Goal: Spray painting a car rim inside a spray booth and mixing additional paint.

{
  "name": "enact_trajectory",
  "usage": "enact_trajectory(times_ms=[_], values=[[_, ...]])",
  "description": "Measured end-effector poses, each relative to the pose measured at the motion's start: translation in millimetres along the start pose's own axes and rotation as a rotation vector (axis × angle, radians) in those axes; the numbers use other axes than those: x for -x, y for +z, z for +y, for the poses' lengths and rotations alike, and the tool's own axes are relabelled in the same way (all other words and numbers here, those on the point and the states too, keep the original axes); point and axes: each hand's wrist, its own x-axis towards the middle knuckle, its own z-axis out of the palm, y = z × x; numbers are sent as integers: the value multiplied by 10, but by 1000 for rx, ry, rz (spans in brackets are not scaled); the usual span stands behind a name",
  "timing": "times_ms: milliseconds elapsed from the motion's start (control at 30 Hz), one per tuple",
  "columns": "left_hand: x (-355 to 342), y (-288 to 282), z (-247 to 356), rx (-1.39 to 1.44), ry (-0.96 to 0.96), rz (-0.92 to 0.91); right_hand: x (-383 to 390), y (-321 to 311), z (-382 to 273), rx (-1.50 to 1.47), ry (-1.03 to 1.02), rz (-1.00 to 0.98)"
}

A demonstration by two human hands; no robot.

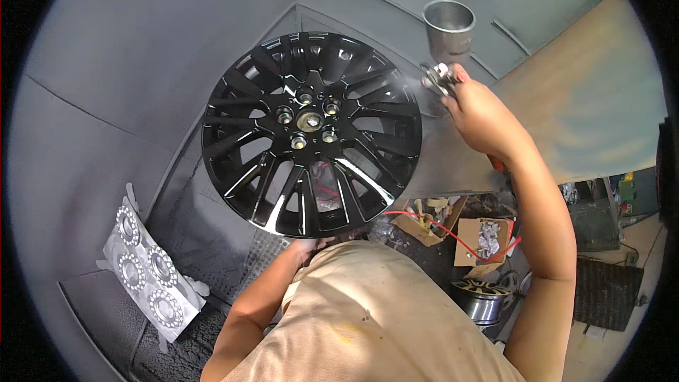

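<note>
A glossy black multi-spoke car wheel (311,134) stands tilted in front of me inside a grey spray booth. My left hand (309,245) reaches under its lower rim and touches it there; the fingers are mostly hidden behind the rim. My right hand (477,117) is raised at the wheel's right edge and grips a metal spray gun (440,79) with a shiny cup (448,27) on top. A faint mist shows between the gun's nozzle and the wheel. A red hose (453,233) runs down below my right arm.
Grey booth walls (141,64) curve around the wheel. A sheet with several round chrome caps (150,270) lies at the lower left. Cardboard boxes (481,237), a bare silver wheel (488,297) and a dark mat (608,290) sit on the floor at the right.
</note>
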Motion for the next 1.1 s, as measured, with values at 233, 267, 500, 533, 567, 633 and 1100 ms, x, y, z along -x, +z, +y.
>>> enact_trajectory(times_ms=[233, 267, 500, 533, 567, 633, 1100], values=[[155, -920, 121, -194, -42, 67, 220, -24, 156, -68, -32, -24], [100, -1164, 180, -224, -76, 65, 190, 61, 227, -127, -114, 29], [362, -2000, 1127, -1, 383, 489, 88, 325, 159, 4, -12, -6], [354, -1952, 1295, 158, 534, 536, 71, 330, 146, 5, -14, -8], [384, -1874, 1465, 157, 544, 650, 61, 341, 142, 18, -3, -15], [453, -1827, 1690, 298, 627, 664, 39, 355, 135, 27, 2, -23], [306, -1355, 771, 421, 401, 368, -25, 394, 150, 10, 10, 16]])
